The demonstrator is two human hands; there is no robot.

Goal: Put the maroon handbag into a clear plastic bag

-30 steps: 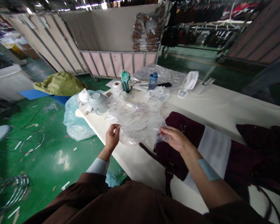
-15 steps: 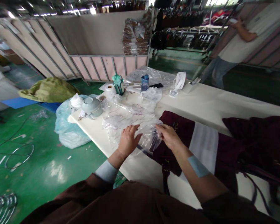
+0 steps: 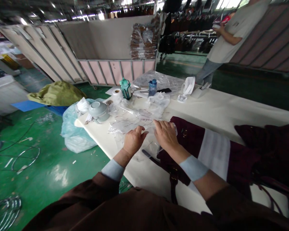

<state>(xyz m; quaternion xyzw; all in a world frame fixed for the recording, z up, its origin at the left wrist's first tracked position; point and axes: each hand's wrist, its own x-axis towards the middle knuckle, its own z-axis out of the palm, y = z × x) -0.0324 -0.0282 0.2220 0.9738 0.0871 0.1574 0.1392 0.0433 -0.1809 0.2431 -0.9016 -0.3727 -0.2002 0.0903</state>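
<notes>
My left hand and my right hand both press palm-down on a clear plastic bag lying flat on the white table. The fingers of each hand are spread over the film and hold nothing. The right hand sits at the bag's right edge, touching a dark maroon garment with a white paper sheet laid across it. More crumpled clear bags lie just beyond.
At the table's far end stand a grey bowl, a tape roll, a green bottle, a blue bottle and a white fan. A person in a light shirt stands at the back right. Green floor lies to the left.
The bag, held up between both hands a second ago, now lies on the table. Both hands have let go and flattened onto it, moving closer together. A person has come into view behind.
</notes>
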